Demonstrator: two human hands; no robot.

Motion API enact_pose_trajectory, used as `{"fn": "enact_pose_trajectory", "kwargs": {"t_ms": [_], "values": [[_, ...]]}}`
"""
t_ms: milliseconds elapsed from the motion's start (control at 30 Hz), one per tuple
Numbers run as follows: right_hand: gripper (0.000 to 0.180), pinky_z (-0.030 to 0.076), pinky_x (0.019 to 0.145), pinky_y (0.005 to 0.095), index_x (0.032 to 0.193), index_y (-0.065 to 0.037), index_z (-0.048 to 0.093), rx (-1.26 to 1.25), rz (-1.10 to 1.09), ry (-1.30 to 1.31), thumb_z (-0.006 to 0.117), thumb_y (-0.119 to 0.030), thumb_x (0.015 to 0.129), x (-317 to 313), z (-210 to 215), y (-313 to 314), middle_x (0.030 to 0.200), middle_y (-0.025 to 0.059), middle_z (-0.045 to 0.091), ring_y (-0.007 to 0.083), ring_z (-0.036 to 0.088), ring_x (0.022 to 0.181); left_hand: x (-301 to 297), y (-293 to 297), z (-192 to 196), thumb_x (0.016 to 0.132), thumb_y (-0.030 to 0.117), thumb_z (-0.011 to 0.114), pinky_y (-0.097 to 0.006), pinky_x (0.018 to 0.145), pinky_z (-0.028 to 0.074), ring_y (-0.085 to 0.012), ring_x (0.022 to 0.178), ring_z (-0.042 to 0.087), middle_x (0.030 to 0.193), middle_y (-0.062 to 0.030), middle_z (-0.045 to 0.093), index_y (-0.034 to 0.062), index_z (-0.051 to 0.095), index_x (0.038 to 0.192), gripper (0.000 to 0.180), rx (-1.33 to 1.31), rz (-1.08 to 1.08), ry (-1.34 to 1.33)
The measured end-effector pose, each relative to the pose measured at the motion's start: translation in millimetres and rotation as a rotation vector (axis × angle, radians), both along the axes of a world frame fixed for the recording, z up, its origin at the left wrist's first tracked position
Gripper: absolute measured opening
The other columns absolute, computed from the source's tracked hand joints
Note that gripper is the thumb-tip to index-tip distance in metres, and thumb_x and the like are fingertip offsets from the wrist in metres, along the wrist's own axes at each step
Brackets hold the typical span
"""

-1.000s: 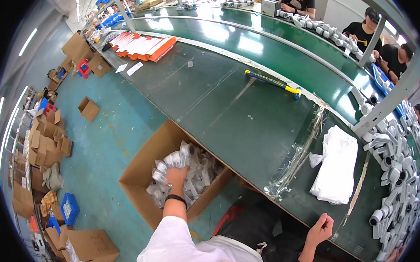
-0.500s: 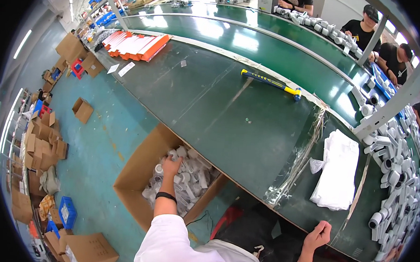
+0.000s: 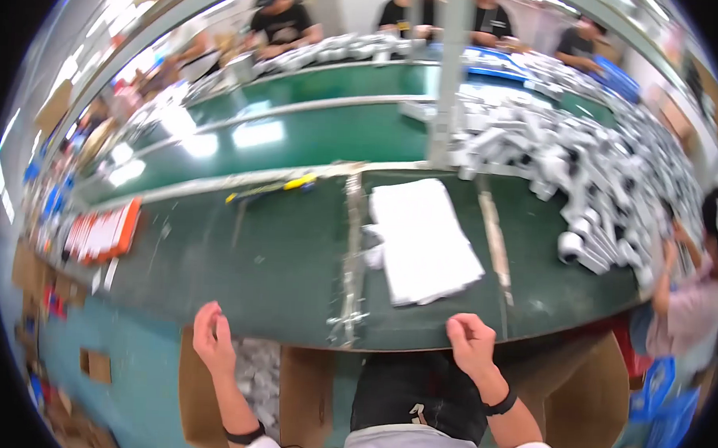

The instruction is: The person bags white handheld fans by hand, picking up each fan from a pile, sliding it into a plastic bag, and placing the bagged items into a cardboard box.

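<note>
My left hand is raised at the table's front edge, above the left cardboard box. Its fingers are loosely bent, the thumb stands apart, and nothing shows in it. Bagged white and grey parts lie inside that box. My right hand hovers by the front edge with its fingers curled in; I see nothing held. Just beyond it, a stack of white plastic bags rests on the dark green table. A small crumpled clear bag touches the stack's left side.
A yellow and blue hammer lies at the table's far edge. Orange and white sheets are at far left. White and grey parts are heaped at right, near a co-worker. Another cardboard box stands below right; a post rises behind.
The view has swung to the right. My left hand has come up out of the box of bagged parts. My right hand stays curled near the table edge.
</note>
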State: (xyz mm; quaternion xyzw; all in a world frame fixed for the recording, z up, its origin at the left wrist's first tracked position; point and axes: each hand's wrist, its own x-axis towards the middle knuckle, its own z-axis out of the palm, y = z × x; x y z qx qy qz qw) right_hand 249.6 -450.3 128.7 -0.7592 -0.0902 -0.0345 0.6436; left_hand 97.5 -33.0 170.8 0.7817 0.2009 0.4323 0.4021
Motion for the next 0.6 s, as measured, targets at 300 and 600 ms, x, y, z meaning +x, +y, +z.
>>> {"fn": "enact_pose_trajectory", "kwargs": {"t_ms": [300, 600], "values": [[0.018, 0.049, 0.068, 0.0274, 0.100, -0.002, 0.064, -0.299, -0.519, -0.171, 0.068, -0.009, 0.084, 58.7, 69.9, -139.6, 0.082, 0.0048, 0.063, 0.0134, 0.059, 0.076, 107.7, -121.6, -56.4, 0.085, -0.001, 0.064, -0.024, 0.078, 0.049, -0.0106, 0.086, 0.060, 0.108, -0.0072, 0.063, 0.0008, 0.065, 0.108, 0.023, -0.332, -0.408, 0.253], [0.061, 0.044, 0.095, 0.0442, 0.129, -0.013, 0.052, -1.195, -0.534, -0.185, 0.075, -0.016, 0.073, 145.2, 32.8, -271.7, 0.124, 0.0082, 0.056, 0.0304, 0.048, 0.119, 113.5, -128.6, -49.4, 0.092, 0.003, 0.061, -0.021, 0.077, 0.047, -0.0082, 0.084, 0.060, 0.092, -0.0022, 0.066, -0.0022, 0.066, 0.102, 0.012, -0.355, -0.379, 0.164]]}}
